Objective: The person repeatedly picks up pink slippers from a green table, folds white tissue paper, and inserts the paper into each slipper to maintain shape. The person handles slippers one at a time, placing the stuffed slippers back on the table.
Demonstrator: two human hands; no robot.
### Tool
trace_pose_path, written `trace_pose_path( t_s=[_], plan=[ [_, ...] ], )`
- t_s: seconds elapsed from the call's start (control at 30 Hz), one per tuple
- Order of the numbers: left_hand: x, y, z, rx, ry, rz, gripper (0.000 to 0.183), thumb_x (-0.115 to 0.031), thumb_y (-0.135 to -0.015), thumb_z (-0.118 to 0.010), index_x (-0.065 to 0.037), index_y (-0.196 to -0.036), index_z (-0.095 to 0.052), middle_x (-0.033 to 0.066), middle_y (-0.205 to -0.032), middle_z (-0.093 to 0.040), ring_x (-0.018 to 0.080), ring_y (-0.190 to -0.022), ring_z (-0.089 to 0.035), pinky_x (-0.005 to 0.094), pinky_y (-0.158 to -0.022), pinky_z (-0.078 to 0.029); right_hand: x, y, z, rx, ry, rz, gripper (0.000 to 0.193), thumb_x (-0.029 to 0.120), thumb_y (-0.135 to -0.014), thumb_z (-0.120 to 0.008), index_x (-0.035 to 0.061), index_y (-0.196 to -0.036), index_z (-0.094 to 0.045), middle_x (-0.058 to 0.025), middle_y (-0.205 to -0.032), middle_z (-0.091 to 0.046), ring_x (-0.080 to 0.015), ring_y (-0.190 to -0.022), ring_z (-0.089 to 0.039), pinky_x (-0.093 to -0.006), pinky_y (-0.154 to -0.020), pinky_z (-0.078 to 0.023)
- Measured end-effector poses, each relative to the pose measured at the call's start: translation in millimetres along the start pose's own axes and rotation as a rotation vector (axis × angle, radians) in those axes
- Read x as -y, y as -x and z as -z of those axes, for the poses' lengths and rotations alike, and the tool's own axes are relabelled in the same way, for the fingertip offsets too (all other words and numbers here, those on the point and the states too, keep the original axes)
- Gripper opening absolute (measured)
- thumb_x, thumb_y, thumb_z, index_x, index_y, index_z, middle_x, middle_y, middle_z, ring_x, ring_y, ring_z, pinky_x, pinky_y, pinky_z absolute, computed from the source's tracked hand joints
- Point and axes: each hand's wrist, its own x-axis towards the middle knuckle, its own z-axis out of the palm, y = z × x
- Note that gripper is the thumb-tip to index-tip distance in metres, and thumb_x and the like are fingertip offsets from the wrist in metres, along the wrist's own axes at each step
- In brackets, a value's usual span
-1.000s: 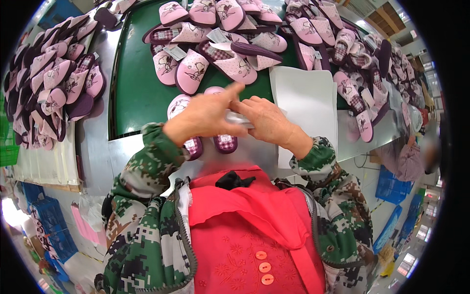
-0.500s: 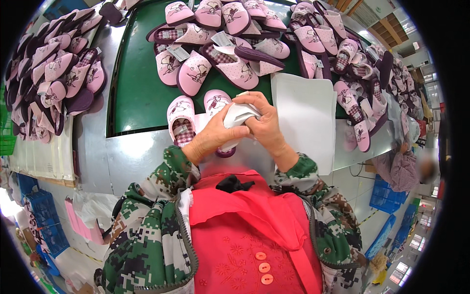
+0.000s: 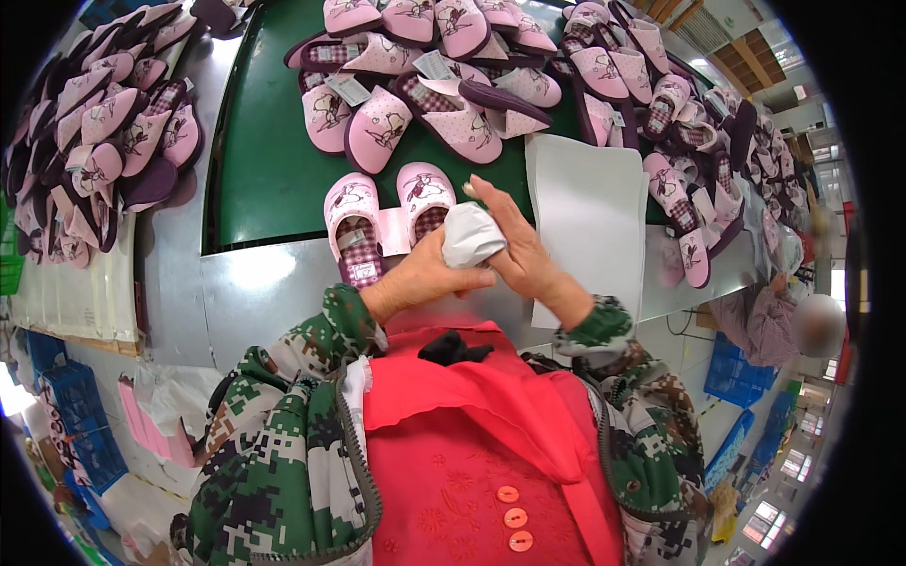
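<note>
A ball of crumpled white paper [image 3: 474, 235] is pressed between my two hands above the table's near edge. My left hand [image 3: 425, 277] is closed round its lower left side. Against its right side lies the palm of my right hand [image 3: 521, 243], fingers bent loosely past its top. Just left of the paper, a pair of pink slippers with dark soles lies toes away from me: the left slipper [image 3: 351, 200] and the right slipper [image 3: 422, 191]. A pale pink strip [image 3: 394, 232] lies between them. My left hand covers the right slipper's heel.
A stack of white paper sheets [image 3: 590, 217] lies right of my hands. Beyond the pair is a heap of pink slippers [image 3: 453, 113] on the green mat [image 3: 260, 198]. More slipper piles stand left [image 3: 99, 141] and right [image 3: 684, 189]. A person [image 3: 769, 321] is at far right.
The paper has been squeezed from a loose, folded wad into a rounder ball. My right hand's fingers have straightened somewhat and shifted to the right; more of the right slipper's opening shows.
</note>
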Motion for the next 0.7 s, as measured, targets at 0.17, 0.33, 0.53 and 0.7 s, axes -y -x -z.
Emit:
trace_pose_path(
  t_s=[0.17, 0.33, 0.53, 0.7],
  plan=[
    [6.9, 15.9, 14.6, 0.129, -0.664, -0.133, 0.044, -0.014, -0.066, -0.075, -0.005, -0.104, -0.056, 0.007, -0.095, -0.062, 0.0169, -0.086, -0.059, 0.0296, -0.077, -0.047, 28.6, 19.3, 11.6, 0.333, 0.25, 0.016, 0.078, 0.019, -0.067, -0.074, 0.012, -0.135, -0.037, -0.0159, -0.135, -0.035, -0.0305, -0.114, -0.046, -0.0371, -0.088, -0.044],
    [15.3, 19.9, 16.7, 0.341, -0.546, 0.084, 0.059, -0.014, -0.067, -0.076, -0.002, -0.117, -0.048, 0.0099, -0.101, -0.059, 0.0175, -0.092, -0.057, 0.0292, -0.079, -0.047, 37.6, 41.6, -17.5, 0.32, 0.251, -0.022, 0.058, 0.012, -0.065, -0.074, 0.0168, -0.12, -0.054, -0.0169, -0.116, -0.046, -0.0349, -0.101, -0.053, -0.0384, -0.086, -0.047],
    [13.0, 12.5, 48.5, 0.145, -0.286, 0.237, 0.053, -0.021, -0.077, -0.068, -0.004, -0.123, -0.046, 0.0038, -0.099, -0.057, 0.0098, -0.085, -0.054, 0.0259, -0.073, -0.046, 9.1, 54.9, -40.3, -0.162, 0.413, -0.102, 0.043, 0.008, -0.066, -0.073, 0.0128, -0.108, -0.062, -0.014, -0.105, -0.051, -0.0295, -0.085, -0.058, -0.0341, -0.074, -0.051],
    [17.5, -28.9, 92.5, -0.319, -1.419, -0.305, 0.057, -0.024, -0.075, -0.061, -0.005, -0.125, -0.041, 0.0185, -0.084, -0.063, 0.035, -0.079, -0.061, 0.042, -0.069, -0.049, -41.1, 41.7, -86.5, -0.412, 0.426, -0.315, 0.041, 0.011, -0.069, -0.071, 0.0124, -0.108, -0.061, -0.0153, -0.102, -0.049, -0.0319, -0.087, -0.056, -0.0373, -0.073, -0.049]
  ],
)
